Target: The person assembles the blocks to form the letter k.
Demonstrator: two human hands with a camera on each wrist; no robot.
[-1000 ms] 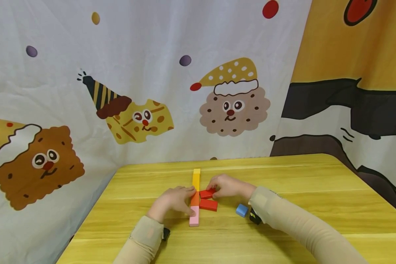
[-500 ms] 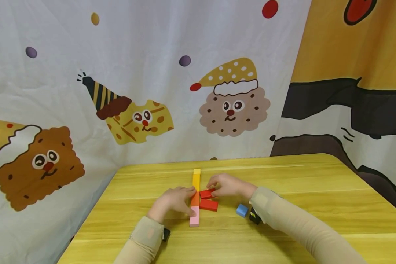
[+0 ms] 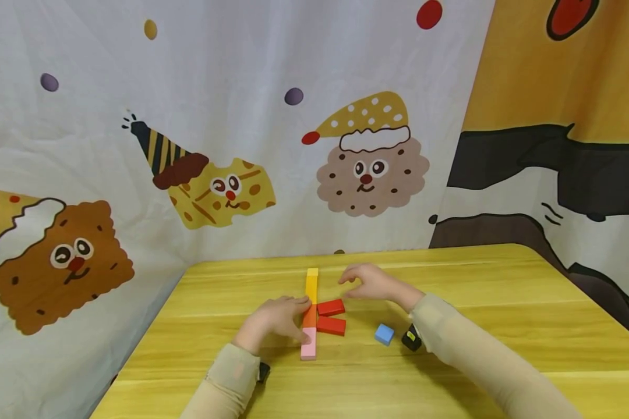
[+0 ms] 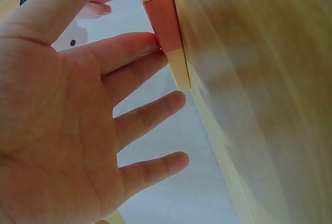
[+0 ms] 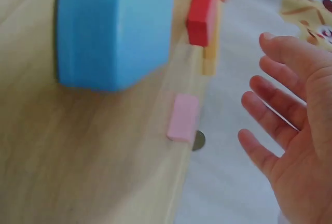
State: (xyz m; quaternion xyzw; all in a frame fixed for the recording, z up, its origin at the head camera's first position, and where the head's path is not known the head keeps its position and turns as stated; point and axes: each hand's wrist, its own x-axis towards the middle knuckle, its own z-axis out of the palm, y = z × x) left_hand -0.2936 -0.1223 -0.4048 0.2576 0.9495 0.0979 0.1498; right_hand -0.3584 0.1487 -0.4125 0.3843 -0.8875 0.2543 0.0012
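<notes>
A row of blocks runs away from me on the table: a pink block [image 3: 308,349], an orange block [image 3: 310,318] and a yellow block [image 3: 311,288]. My left hand [image 3: 279,319] rests against the row's left side, fingers straight, the thumb at the pink block and fingertips touching near the orange one, as the left wrist view [image 4: 161,22] also shows. Two red blocks, a far one [image 3: 331,307] and a near one [image 3: 331,326], lie on the row's right side, slightly fanned. Above and right of them hovers my right hand [image 3: 372,282], its fingers loosely spread around nothing.
A blue block [image 3: 384,334] lies to the right, beside the black wrist camera [image 3: 411,338]. Another pink block [image 5: 183,117] shows on the table in the right wrist view; my right hand seems to hide it from the head view. A printed curtain [image 3: 293,227] hangs behind the table.
My right hand has let go of the far red block and moved up and to the right. The left hand and all the blocks stay where they were.
</notes>
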